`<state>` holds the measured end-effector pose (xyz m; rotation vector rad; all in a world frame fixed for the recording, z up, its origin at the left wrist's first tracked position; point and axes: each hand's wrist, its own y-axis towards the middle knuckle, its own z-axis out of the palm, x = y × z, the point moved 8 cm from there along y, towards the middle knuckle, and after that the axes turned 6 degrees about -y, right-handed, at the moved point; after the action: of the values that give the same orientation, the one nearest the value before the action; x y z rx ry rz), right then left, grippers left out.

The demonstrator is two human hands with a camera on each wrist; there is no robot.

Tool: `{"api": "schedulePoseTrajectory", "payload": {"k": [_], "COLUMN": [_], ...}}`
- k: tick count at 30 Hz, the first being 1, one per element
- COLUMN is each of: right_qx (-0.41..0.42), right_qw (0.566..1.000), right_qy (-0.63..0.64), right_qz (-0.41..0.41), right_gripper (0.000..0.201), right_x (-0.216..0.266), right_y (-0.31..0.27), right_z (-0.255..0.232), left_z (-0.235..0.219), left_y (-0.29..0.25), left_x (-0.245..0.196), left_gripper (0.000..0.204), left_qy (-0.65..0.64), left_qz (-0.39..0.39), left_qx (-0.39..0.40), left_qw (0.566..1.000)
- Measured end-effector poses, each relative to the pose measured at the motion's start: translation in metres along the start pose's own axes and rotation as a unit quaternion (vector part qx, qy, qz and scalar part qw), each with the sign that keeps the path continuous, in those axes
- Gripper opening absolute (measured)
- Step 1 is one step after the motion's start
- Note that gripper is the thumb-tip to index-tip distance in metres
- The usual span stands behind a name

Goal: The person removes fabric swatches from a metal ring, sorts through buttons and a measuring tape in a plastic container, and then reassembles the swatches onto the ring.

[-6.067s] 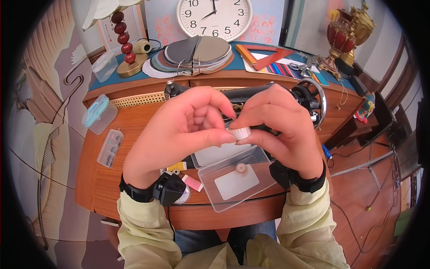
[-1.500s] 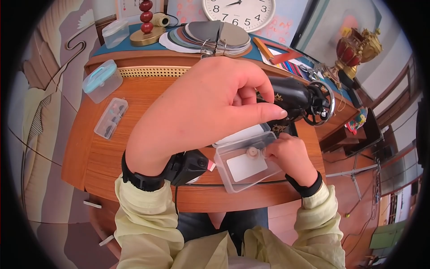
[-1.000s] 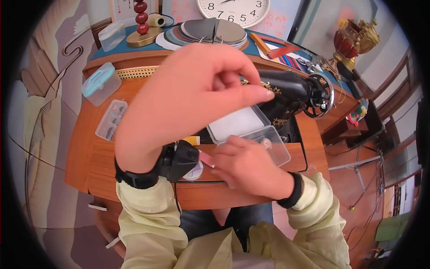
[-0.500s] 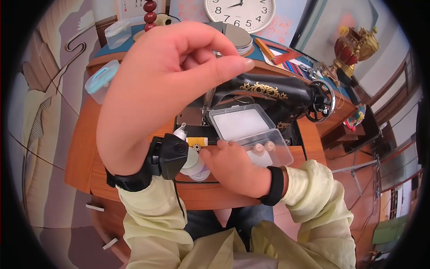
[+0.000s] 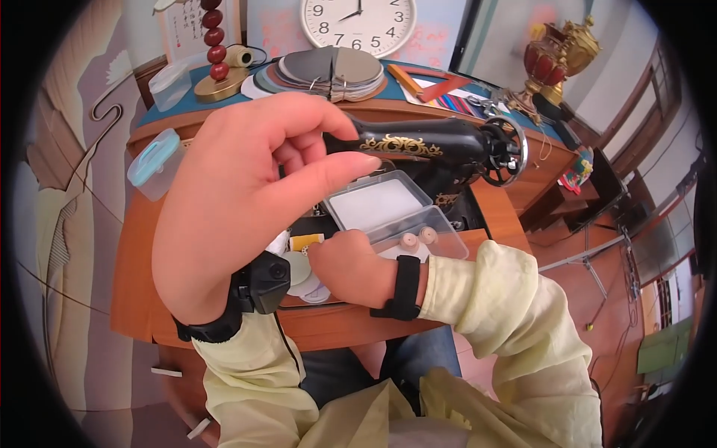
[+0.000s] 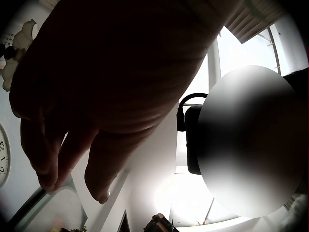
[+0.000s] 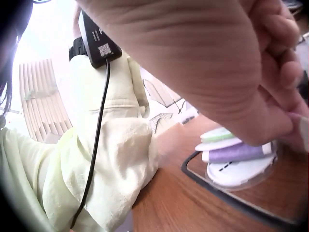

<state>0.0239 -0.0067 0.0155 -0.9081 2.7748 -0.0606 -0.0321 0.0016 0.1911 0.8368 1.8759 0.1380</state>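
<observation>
My left hand [image 5: 258, 175] is raised over the table, thumb and forefinger apart, other fingers loosely curled, nothing between them. Low at the front edge, my right hand [image 5: 345, 267] has curled fingers. In the right wrist view its fingertips pinch a pink thread spool [image 7: 303, 131], mostly out of frame. Just left of that hand are a yellow thread spool [image 5: 306, 241] and a pale green disc [image 5: 299, 270]. A purple thread spool [image 7: 236, 153] lies on a white disc [image 7: 236, 175]. Two small pinkish rolls [image 5: 409, 242] sit in the clear lidded plastic box [image 5: 457, 246], its lid raised.
Behind the box stands a black sewing machine [image 5: 418, 145] with a handwheel [image 5: 508, 153]. A blue-handled plastic box [image 5: 155, 168] is at the left. Fabric swatch books [image 5: 332, 73], a red triangle ruler [image 5: 446, 87] and a clock [image 5: 358, 26] are at the back.
Earlier both hands pinched a small white roll. The right hand then reached into the box, which now has two rolls, and moved left onto the pink spool. The left hand shifted left.
</observation>
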Motion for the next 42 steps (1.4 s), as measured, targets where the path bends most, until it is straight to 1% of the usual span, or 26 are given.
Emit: {"api": "schedulePoseTrajectory", "payload": {"k": [1,3,4,6,9,10,11,12,13,14,15,16,18,19,20,22,23,24,26,29,32,34,38,40,41,42], "right_qx": [0.027,-0.086,-0.140,-0.168,-0.185,-0.182,-0.152,-0.148,-0.145,-0.141,-0.143,-0.166,-0.209,-0.197,-0.190,-0.182,-0.167,-0.152,-0.137,-0.146,-0.175,-0.202,-0.226,-0.245,-0.256,-0.262], "right_qw": [0.999,0.991,0.981,0.961,0.942,0.933,0.924,0.922,0.920,0.918,0.917,0.899,0.858,0.829,0.804,0.766,0.759,0.752,0.739,0.719,0.698,0.681,0.692,0.702,0.696,0.694], "right_qy": [0.000,0.060,0.087,0.184,0.254,0.285,0.338,0.345,0.353,0.361,0.355,0.386,0.451,0.506,0.552,0.613,0.627,0.640,0.660,0.679,0.694,0.703,0.686,0.668,0.671,0.670], "right_qz": [0.026,0.081,0.106,0.120,0.120,0.124,0.098,0.095,0.091,0.086,0.112,0.119,0.126,0.133,0.115,0.071,0.051,0.031,0.003,-0.019,-0.035,-0.037,-0.027,-0.029,-0.025,-0.022], "right_gripper": [0.013,0.013,0.014,0.015,0.012,0.011,0.017,0.018,0.019,0.021,0.022,0.021,0.018,0.014,0.015,0.018,0.019,0.020,0.022,0.023,0.024,0.024,0.023,0.022,0.021,0.020], "right_x": [-0.005,-0.026,-0.042,-0.075,-0.112,-0.123,-0.130,-0.135,-0.138,-0.139,-0.146,-0.155,-0.179,-0.190,-0.198,-0.203,-0.203,-0.202,-0.200,-0.202,-0.203,-0.206,-0.211,-0.212,-0.212,-0.213], "right_y": [-0.001,-0.025,-0.042,-0.074,-0.106,-0.114,-0.117,-0.122,-0.126,-0.129,-0.132,-0.133,-0.131,-0.127,-0.121,-0.113,-0.111,-0.110,-0.105,-0.103,-0.106,-0.110,-0.116,-0.117,-0.118,-0.118], "right_z": [-0.003,-0.043,-0.063,-0.078,-0.073,-0.062,-0.044,-0.033,-0.023,-0.017,-0.015,-0.011,0.003,0.015,0.028,0.041,0.045,0.048,0.055,0.063,0.065,0.065,0.067,0.065,0.064,0.063], "left_z": [-0.001,-0.003,-0.004,-0.005,0.003,0.010,0.017,0.025,0.032,0.039,0.045,0.049,0.053,0.053,0.053,0.060,0.064,0.068,0.080,0.087,0.088,0.088,0.083,0.071,0.065,0.060], "left_y": [-0.001,-0.009,-0.012,-0.018,-0.028,-0.030,-0.032,-0.032,-0.029,-0.026,-0.023,-0.021,-0.016,-0.015,-0.015,-0.015,-0.017,-0.020,-0.029,-0.032,-0.029,-0.028,-0.026,-0.025,-0.025,-0.024], "left_x": [-0.003,-0.007,-0.007,-0.013,-0.024,-0.026,-0.024,-0.024,-0.022,-0.014,0.001,0.020,0.071,0.098,0.120,0.134,0.137,0.144,0.148,0.164,0.168,0.169,0.170,0.158,0.151,0.144], "left_gripper": [0.020,0.022,0.023,0.026,0.024,0.023,0.022,0.021,0.017,0.016,0.015,0.014,0.014,0.014,0.014,0.016,0.018,0.026,0.027,0.022,0.018,0.018,0.017,0.016,0.016,0.017], "left_qy": [0.004,0.014,0.015,0.016,0.087,0.099,0.111,0.124,0.173,0.194,0.217,0.239,0.269,0.293,0.318,0.286,0.268,0.260,0.277,0.280,0.324,0.319,0.330,0.321,0.314,0.318], "left_qz": [0.016,0.039,0.030,0.013,0.013,0.022,0.030,0.039,0.018,0.000,-0.020,-0.043,-0.056,-0.066,-0.076,-0.045,-0.030,-0.059,-0.029,-0.120,-0.150,-0.138,-0.092,-0.080,-0.076,-0.103], "left_qx": [-0.006,-0.017,-0.014,-0.006,-0.016,0.005,0.028,0.052,0.072,0.102,0.131,0.158,0.191,0.197,0.202,0.182,0.173,0.175,0.223,0.239,0.234,0.245,0.236,0.161,0.122,0.106], "left_qw": [1.000,0.999,0.999,1.000,0.996,0.995,0.993,0.990,0.982,0.976,0.967,0.957,0.942,0.933,0.923,0.940,0.947,0.948,0.934,0.922,0.904,0.905,0.909,0.930,0.938,0.937]}}
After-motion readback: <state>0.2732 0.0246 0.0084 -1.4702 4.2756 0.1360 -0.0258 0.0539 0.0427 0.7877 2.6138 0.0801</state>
